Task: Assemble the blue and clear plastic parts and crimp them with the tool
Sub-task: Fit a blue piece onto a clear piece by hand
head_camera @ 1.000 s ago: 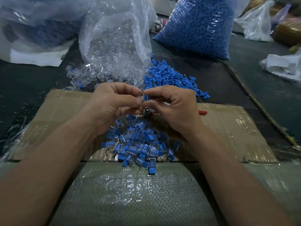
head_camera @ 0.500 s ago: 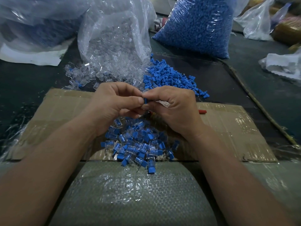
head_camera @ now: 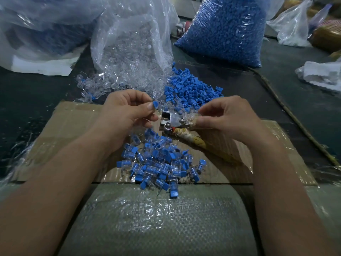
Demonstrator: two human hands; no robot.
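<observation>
Blue part [head_camera: 155, 104] is pinched btwn thumb and index of left hand [head_camera: 127, 111] and held up just left of the crimp tool [head_camera: 173, 120]. The other fingers are curled in.

Right hand [head_camera: 228, 119] is curled too, thumb + fingertips pinching a clear part [head_camera: 191, 116] right beside the tool's metal head. That part is blurry, so its shape is unclear. The two parts are apart, not mated yet.

Tool sits btwn the hands over the cardboard [head_camera: 73, 122], head to the left. Its tape-wrapped handle runs back under the right hand - can't tell if the palm touches it.

Near side of the tool: pile of assembled pcs [head_camera: 160, 167], blue + clear. It spills over the cardboard's near edge onto a woven sack [head_camera: 156, 218].

Far side: heap of loose blue parts [head_camera: 191, 87] on the dark table. Next to it, clear parts spill from an open clear bag [head_camera: 132, 48].

Further back on the right stands a full bag of blue parts [head_camera: 227, 28] - more plastic bags at the far left and far right edges.
</observation>
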